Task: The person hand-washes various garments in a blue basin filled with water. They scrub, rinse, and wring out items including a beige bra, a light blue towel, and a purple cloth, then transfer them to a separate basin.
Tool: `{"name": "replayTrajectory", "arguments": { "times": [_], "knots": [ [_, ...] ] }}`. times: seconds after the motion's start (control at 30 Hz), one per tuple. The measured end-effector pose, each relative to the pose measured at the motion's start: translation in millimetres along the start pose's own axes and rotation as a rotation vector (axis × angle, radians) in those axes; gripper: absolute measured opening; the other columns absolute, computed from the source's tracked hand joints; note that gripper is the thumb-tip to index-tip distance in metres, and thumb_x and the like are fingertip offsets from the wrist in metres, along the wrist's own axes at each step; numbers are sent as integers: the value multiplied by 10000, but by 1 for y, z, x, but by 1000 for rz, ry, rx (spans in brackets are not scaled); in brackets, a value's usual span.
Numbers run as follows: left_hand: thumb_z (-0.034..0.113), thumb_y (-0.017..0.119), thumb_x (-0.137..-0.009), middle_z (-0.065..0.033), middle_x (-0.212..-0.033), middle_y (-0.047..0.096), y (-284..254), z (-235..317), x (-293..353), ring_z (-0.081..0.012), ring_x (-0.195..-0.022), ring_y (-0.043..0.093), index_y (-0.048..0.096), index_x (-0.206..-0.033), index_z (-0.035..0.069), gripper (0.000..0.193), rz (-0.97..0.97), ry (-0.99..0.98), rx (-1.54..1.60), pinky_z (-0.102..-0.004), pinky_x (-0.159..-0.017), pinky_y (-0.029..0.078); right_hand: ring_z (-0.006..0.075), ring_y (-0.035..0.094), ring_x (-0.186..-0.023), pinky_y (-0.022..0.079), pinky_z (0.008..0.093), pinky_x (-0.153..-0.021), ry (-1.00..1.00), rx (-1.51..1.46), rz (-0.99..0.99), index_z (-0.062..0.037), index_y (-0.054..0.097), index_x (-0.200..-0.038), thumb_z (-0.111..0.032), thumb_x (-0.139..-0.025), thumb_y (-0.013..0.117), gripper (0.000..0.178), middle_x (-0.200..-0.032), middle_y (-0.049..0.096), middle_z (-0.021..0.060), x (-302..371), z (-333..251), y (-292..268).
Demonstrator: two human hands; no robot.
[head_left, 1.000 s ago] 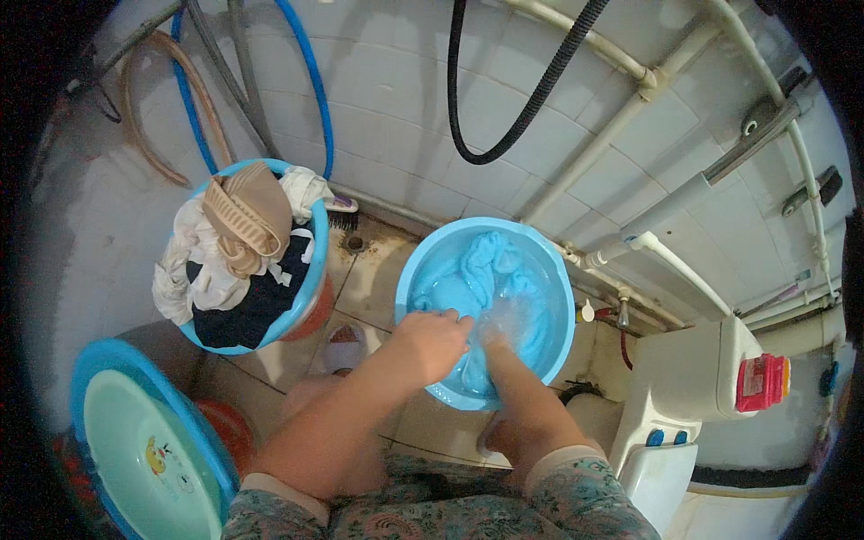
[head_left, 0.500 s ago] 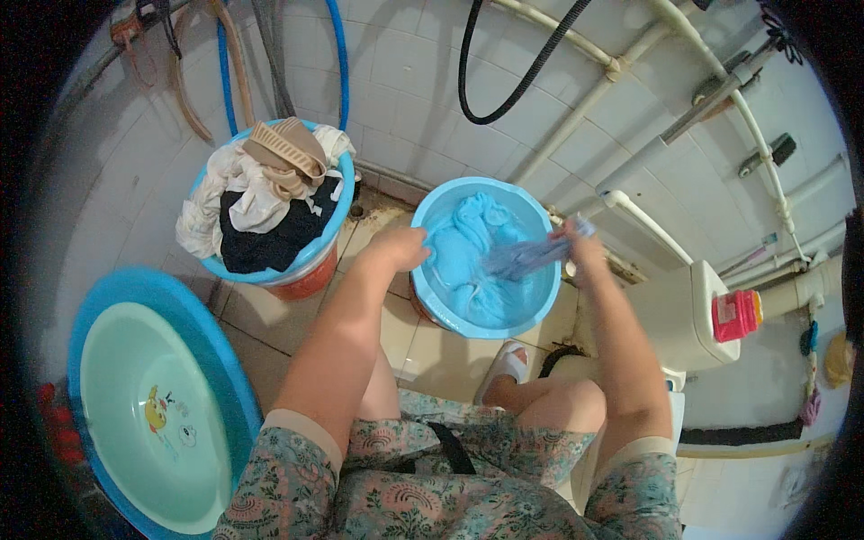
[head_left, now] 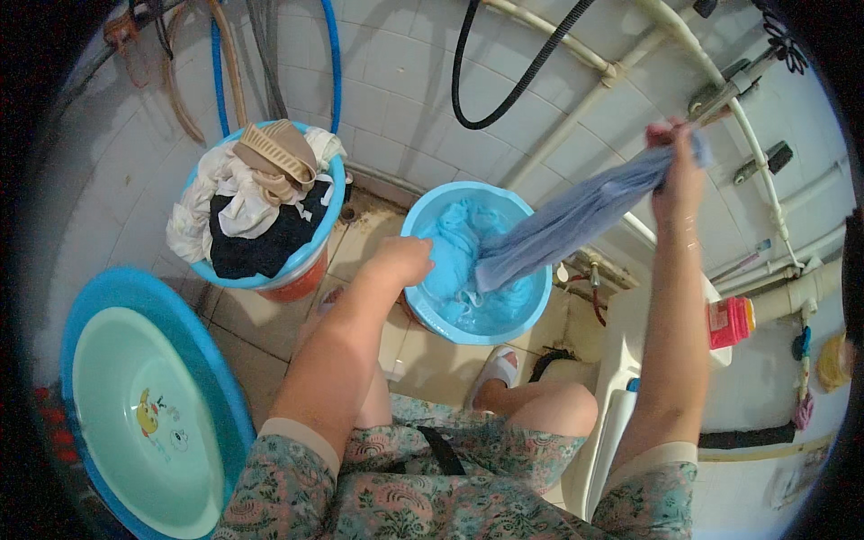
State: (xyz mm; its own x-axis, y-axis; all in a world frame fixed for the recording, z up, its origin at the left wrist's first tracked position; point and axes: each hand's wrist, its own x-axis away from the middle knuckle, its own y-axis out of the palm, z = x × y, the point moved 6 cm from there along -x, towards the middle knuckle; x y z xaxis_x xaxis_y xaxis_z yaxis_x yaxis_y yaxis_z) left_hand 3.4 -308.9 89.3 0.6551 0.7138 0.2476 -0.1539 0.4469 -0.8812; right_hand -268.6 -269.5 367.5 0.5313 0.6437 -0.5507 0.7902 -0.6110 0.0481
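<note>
Right hand (head_left: 677,171) is raised with the arm extended, its grip clenched on the upper end of a wet grey-blue cloth garment (head_left: 576,216) whose lower end trails into the round blue plastic basin (head_left: 421,216) of water and light blue laundry. Left hand (head_left: 403,259) rests loosely curled on that basin's near rim. A second blue basin (head_left: 335,191), heaped with white, black and tan clothing, stands on the tiled floor (head_left: 360,238) beside it, and a pale green basin (head_left: 117,396) lies lower left.
</note>
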Motion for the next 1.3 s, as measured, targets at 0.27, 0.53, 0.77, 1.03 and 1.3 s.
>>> {"name": "replayTrajectory", "arguments": {
  "times": [0.27,0.53,0.77,1.03,1.3],
  "knots": [
    [279,508,-833,-155,-972,616,-3,-7,-23,-333,-922,582,532,-1118,80,349,-10,31,-11,-445,-796,459,350,247,-1293,246,520,-1004,353,996,-677,-236,337,-1350,-466,-828,510,597,-1404,255,189,186,272,-7],
    [268,500,-848,-165,-1061,572,-6,0,-13,-320,-946,570,534,-1076,58,312,-41,97,64,-436,-800,461,410,181,-1298,175,515,-1044,-30,1271,-707,-162,274,-1373,-408,-766,560,715,-1401,189,254,264,336,6],
    [277,527,-833,-172,-1053,564,7,2,-18,-342,-949,562,514,-1134,62,370,-44,125,36,-436,-816,455,365,349,-1209,269,434,-1014,141,1261,-859,-56,491,-1200,-297,-770,582,501,-1298,377,235,244,317,36],
    [270,603,-786,-200,-1244,414,24,29,-29,-364,-1109,449,310,-1300,64,626,50,161,212,-440,-898,404,255,598,-884,468,395,-792,768,124,-159,-51,471,-1065,-354,-917,440,339,-985,623,151,122,133,-11],
    [395,774,-584,-185,-1363,306,50,113,-35,-388,-1250,277,129,-1395,105,1076,403,240,577,-432,-1036,254,263,602,-905,457,355,-793,351,-261,-196,17,458,-1099,-296,-917,454,362,-1025,611,190,78,-78,48]
  ]
}}
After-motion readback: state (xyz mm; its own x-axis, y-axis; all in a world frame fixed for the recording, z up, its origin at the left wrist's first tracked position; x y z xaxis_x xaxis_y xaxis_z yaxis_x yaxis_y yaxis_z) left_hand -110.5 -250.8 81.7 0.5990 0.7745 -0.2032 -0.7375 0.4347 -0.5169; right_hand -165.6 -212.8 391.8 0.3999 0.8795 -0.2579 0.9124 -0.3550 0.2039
